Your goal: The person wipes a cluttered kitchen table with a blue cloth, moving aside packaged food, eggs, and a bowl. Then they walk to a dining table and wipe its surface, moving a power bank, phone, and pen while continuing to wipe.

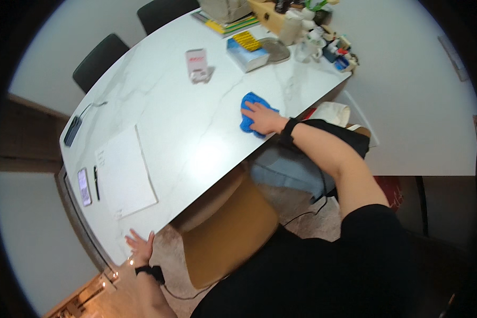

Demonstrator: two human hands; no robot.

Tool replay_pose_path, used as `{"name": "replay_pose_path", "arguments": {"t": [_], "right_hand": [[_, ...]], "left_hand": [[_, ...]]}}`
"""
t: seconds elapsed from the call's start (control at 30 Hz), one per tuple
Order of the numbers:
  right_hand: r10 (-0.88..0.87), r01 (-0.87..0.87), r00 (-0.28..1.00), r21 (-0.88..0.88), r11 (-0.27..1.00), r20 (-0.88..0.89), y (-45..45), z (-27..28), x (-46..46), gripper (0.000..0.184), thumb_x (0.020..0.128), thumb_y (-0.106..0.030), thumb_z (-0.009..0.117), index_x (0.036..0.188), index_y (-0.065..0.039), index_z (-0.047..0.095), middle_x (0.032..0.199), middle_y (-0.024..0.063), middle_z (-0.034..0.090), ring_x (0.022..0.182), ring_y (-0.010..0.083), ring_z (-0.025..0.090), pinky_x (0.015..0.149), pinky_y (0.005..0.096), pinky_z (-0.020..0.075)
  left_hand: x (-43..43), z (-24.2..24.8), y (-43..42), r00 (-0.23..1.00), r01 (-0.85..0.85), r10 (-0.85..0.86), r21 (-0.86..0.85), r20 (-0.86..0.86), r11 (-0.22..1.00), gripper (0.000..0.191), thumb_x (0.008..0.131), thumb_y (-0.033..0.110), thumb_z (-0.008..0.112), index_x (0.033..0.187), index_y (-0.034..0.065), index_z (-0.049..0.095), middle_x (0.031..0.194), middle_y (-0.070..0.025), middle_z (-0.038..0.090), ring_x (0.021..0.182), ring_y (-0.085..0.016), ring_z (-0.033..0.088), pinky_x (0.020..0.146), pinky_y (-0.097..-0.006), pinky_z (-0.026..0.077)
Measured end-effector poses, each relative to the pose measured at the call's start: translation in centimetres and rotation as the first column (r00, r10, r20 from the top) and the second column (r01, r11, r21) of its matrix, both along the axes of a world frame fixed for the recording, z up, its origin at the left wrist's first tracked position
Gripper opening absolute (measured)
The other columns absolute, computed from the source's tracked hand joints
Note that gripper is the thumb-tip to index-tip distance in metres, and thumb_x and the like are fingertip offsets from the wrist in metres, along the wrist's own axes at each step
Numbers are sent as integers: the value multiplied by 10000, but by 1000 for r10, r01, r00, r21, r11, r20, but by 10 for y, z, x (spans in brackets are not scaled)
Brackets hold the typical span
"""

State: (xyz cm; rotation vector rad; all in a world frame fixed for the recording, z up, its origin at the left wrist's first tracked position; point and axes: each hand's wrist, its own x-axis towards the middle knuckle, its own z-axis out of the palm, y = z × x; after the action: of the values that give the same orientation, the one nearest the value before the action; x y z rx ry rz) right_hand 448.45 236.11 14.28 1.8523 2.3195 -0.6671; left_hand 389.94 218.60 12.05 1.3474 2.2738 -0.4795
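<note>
My right hand [264, 118] lies flat on a crumpled blue cloth [245, 124], pressing it against the white marble-patterned table [183, 139] close to its near edge. Parts of the cloth show beyond the fingers and below the palm; the rest is covered. At the lower left corner of the table, my left hand [141, 247] rests by the edge, fingers spread and holding nothing. Each wrist wears a black band. Nearest to the left hand is a large white paper pad [127, 175] with some writing on it.
A phone [84, 187], a black pen [96, 183] and a dark device with a cable [72, 130] lie leftward. Farther back stand a small pinkish box [197, 63], a blue-white box [246, 55] and a glass mug [309, 47]. A tan chair [230, 230] sits before me.
</note>
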Motion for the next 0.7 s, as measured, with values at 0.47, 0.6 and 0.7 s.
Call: {"name": "replay_pose_path", "arguments": {"t": [0.47,0.6,0.7], "right_hand": [[-825,812,564,156,563,43,34,-49,171,955,759,-433,642,1417,61,158,1488,229,187,1356,398,214,1119,417,211],[-719,706,685,142,694,112,37,-60,170,880,776,-418,623,1401,56,224,1446,269,251,1326,408,272,1096,444,251],[-661,636,733,183,750,162,30,-61,148,826,796,-398,602,1392,55,253,1445,275,257,1318,409,286,1092,451,254]], "left_hand": [[-1,-1,-5,993,-49,48,7,104,999,1132,742,728,531,1471,121,-88,1484,-263,-183,1377,-430,-152,1061,-630,21],[3,-1,-5,991,-71,71,0,116,997,1143,738,743,520,1467,124,-106,1477,-257,-211,1371,-426,-181,1059,-627,-9],[3,-2,-6,992,-63,61,15,112,998,1155,731,751,519,1465,126,-116,1475,-258,-219,1368,-430,-187,1054,-634,-10]]}}
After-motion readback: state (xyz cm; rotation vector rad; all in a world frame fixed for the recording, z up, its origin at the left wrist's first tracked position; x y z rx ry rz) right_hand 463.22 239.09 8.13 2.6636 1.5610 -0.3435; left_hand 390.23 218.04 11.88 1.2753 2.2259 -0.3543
